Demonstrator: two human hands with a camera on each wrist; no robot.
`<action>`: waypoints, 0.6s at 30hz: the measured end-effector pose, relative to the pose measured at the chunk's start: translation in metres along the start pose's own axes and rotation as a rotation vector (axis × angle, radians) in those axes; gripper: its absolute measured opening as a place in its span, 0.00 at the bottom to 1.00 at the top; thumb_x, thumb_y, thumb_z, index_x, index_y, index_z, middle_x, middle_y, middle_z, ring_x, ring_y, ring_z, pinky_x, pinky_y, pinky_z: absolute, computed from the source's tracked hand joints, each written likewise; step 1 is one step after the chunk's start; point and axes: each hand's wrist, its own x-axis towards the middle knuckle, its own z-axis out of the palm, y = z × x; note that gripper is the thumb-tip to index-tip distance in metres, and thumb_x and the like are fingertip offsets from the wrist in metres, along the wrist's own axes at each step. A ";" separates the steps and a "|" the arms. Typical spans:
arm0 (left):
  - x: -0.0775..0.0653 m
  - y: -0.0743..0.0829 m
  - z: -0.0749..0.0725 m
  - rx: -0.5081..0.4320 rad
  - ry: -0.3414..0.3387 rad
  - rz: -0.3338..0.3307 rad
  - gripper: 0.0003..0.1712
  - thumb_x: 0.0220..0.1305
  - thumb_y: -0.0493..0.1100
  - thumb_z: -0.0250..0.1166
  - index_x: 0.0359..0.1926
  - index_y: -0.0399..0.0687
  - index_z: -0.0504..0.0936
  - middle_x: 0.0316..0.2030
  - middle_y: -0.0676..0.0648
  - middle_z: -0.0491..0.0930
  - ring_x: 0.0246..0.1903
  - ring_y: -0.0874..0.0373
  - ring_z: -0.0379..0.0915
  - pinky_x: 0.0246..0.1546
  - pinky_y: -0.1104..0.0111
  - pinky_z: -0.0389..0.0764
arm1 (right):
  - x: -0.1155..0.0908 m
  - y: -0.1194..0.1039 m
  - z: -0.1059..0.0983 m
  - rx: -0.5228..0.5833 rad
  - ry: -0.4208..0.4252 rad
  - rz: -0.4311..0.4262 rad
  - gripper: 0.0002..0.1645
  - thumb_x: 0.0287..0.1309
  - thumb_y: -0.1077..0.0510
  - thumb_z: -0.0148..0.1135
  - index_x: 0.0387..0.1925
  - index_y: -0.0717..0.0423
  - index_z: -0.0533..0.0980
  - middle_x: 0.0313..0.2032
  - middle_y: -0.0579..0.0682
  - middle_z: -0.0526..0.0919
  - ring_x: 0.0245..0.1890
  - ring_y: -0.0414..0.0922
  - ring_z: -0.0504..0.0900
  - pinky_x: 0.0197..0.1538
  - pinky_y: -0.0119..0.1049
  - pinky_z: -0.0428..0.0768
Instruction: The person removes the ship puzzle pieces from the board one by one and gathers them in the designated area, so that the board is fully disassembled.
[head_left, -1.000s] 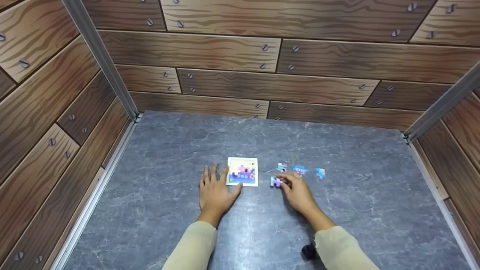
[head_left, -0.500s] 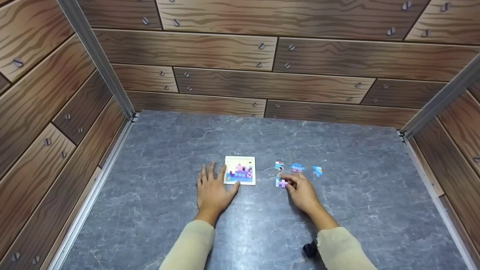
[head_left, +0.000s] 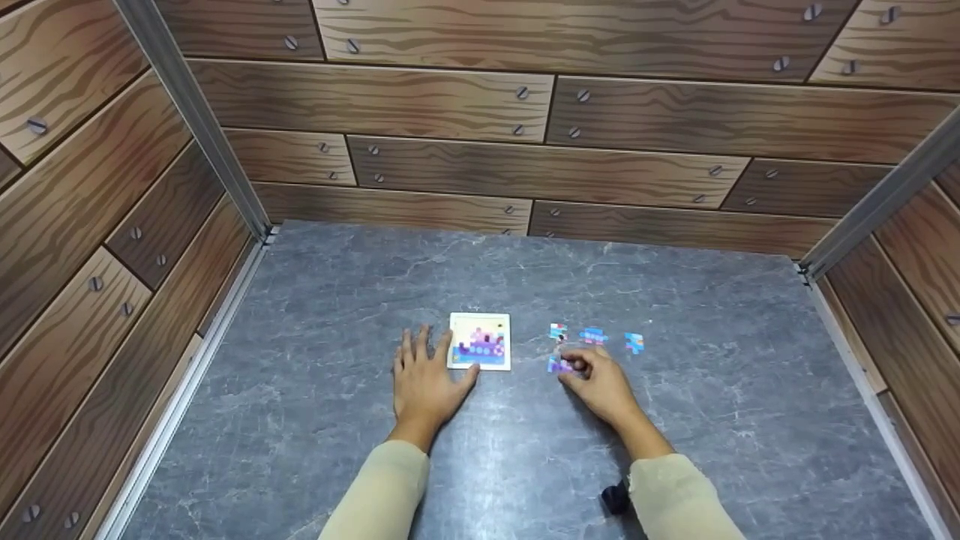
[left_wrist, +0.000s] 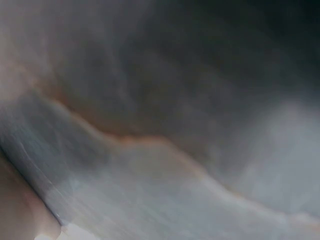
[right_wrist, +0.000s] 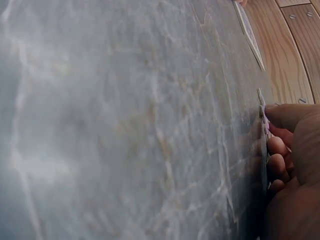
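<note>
My left hand (head_left: 430, 382) lies flat on the grey tabletop with fingers spread, its index finger and thumb along the edges of a white-framed puzzle board (head_left: 507, 352) that pictures a purple ship. To the right, my right hand (head_left: 602, 382) pinches a purple and blue jigsaw piece (head_left: 554, 365) low over the table, thumb and fingers partly covering it. In the right wrist view the thumb (right_wrist: 285, 115) meets the thin edge of this piece, and the other fingers curl beneath. The left wrist view is a blur.
Just beyond my right hand lie three more jigsaw pieces: a red, white and blue one (head_left: 558, 331), a blue and pink one (head_left: 593, 335) and a blue and orange one (head_left: 634, 343). A black object (head_left: 616, 498) shows beside the right sleeve. Wood-patterned walls (head_left: 442, 161) enclose the table.
Over the first half second my right hand shifts the piece slightly right, away from the board. Since then its thumb has slid further over the piece. The left hand stays in place.
</note>
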 end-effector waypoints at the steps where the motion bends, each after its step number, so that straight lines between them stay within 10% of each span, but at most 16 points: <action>1: 0.000 0.000 0.000 0.000 -0.001 0.000 0.52 0.67 0.83 0.54 0.84 0.67 0.64 0.87 0.41 0.53 0.88 0.34 0.40 0.86 0.39 0.50 | 0.000 0.000 0.000 -0.002 -0.001 0.002 0.17 0.61 0.65 0.77 0.52 0.58 0.88 0.41 0.52 0.84 0.40 0.41 0.77 0.44 0.27 0.74; 18: 0.000 0.000 0.000 0.007 0.013 0.008 0.52 0.67 0.83 0.55 0.83 0.66 0.65 0.87 0.40 0.54 0.87 0.33 0.42 0.86 0.39 0.51 | 0.002 0.002 -0.003 -0.032 -0.024 0.008 0.16 0.63 0.65 0.76 0.52 0.57 0.88 0.41 0.51 0.84 0.40 0.41 0.77 0.44 0.28 0.75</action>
